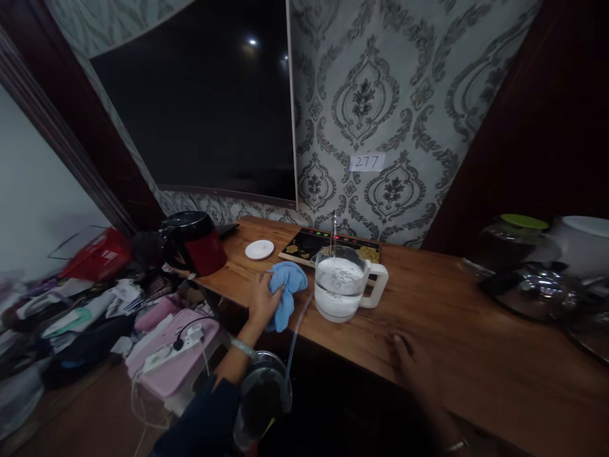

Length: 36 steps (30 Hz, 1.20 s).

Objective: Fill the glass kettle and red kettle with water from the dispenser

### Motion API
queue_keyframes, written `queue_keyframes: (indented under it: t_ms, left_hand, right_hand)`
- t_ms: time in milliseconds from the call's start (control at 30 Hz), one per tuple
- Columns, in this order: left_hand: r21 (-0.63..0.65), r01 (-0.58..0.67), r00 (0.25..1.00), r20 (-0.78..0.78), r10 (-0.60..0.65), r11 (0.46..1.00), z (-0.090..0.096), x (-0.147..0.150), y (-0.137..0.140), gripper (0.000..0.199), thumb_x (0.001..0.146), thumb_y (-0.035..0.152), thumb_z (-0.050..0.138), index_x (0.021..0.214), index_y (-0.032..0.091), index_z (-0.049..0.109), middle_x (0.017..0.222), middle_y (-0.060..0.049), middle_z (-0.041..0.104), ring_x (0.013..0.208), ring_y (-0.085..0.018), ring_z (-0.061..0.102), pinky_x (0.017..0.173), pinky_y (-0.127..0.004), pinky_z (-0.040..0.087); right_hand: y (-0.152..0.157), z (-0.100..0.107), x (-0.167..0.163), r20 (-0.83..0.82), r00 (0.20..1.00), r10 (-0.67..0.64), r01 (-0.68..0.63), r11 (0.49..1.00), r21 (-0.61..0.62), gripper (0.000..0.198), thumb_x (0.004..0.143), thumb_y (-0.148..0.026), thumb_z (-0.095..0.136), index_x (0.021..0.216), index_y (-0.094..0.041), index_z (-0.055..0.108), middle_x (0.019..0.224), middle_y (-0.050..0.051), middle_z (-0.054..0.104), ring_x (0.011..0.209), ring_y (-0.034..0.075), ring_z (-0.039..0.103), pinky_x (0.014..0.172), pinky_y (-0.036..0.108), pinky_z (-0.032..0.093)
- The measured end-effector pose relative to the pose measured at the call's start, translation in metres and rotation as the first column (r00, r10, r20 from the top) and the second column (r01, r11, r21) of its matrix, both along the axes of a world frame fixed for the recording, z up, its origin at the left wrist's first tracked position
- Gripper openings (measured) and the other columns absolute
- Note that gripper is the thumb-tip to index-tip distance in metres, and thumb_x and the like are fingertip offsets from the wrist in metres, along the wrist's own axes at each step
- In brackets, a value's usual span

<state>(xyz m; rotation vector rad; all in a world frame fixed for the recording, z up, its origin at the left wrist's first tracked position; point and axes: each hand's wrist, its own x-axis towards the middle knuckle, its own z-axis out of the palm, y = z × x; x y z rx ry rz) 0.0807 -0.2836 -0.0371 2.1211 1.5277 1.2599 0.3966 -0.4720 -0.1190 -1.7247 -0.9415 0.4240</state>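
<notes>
My left hand (263, 302) is closed on a blue cloth (288, 287), bunched at the front edge of the wooden table. Just right of the cloth stands a glass jug (339, 295) with a white handle, partly filled with clear water. Bubbles show on the water, and a thin spout (333, 223) rises behind the jug's rim. Near the table's front edge, right of the jug, my right hand (415, 365) rests dim and slightly blurred. It holds nothing I can see, and its fingers look apart.
Behind the jug lies a black panel with gold flowers (304, 244). A white round lid or saucer (259, 249) and a red-black kettle (197, 244) stand left. A metal teapot (547, 289) sits right. Below, a clear tube (295, 343) hangs beside a pink stool (166, 374) bearing a power strip.
</notes>
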Motion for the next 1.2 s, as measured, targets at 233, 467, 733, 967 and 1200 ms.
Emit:
queue_keyframes:
  t_ms: [233,467,733,967,1200]
  left_hand:
    - [-0.066,-0.076,0.899,-0.435,0.039,0.995,-0.044,0.013,-0.014,0.03,0.086,0.035,0.058,0.11,0.018,0.062,0.108,-0.014,0.06,0.104,-0.029,0.057,0.089,-0.038,0.043]
    - [-0.006,-0.08,0.882,-0.467,0.068,0.997,-0.048,0.011,-0.01,0.028,0.087,0.032,0.057,0.11,0.018,0.062,0.105,-0.012,0.061,0.101,-0.027,0.057,0.086,-0.036,0.044]
    - [0.053,-0.105,0.883,-0.454,0.118,0.993,-0.055,0.009,-0.01,0.03,0.086,0.032,0.058,0.113,0.018,0.062,0.103,-0.011,0.062,0.098,-0.027,0.057,0.085,-0.037,0.044]
    - [0.056,-0.1,0.905,-0.411,0.114,0.993,-0.055,0.008,-0.01,0.028,0.086,0.032,0.057,0.11,0.017,0.061,0.102,-0.011,0.061,0.098,-0.027,0.057,0.085,-0.037,0.045]
    - [-0.006,-0.042,0.987,-0.157,0.041,0.999,-0.059,0.003,-0.003,0.028,0.081,0.034,0.059,0.104,0.018,0.061,0.097,-0.009,0.065,0.094,-0.026,0.061,0.084,-0.037,0.048]
  right_hand:
    - [0.001,-0.001,-0.001,-0.018,1.0,0.011,-0.01,0.999,0.036,0.05,0.076,-0.063,0.05,0.087,-0.019,0.071,0.087,0.011,0.076,0.082,0.028,0.07,0.074,0.036,0.055]
    - [0.003,-0.005,-0.001,-0.024,1.0,0.01,-0.008,0.999,0.052,0.053,0.078,-0.065,0.048,0.088,-0.018,0.071,0.085,0.011,0.075,0.078,0.027,0.068,0.071,0.035,0.054]
    - [0.005,-0.01,0.0,-0.041,0.999,0.025,-0.021,0.996,0.091,0.05,0.078,-0.064,0.049,0.088,-0.02,0.071,0.087,0.011,0.076,0.079,0.027,0.069,0.074,0.037,0.054]
    - [0.007,-0.012,0.0,-0.026,0.999,0.031,-0.028,0.994,0.103,0.051,0.078,-0.065,0.048,0.086,-0.02,0.072,0.079,0.01,0.074,0.073,0.027,0.068,0.068,0.036,0.054]
    - [0.006,-0.005,-0.002,-0.045,0.997,0.063,-0.058,0.992,0.111,0.05,0.078,-0.063,0.048,0.086,-0.02,0.071,0.086,0.011,0.075,0.079,0.028,0.069,0.073,0.037,0.054]
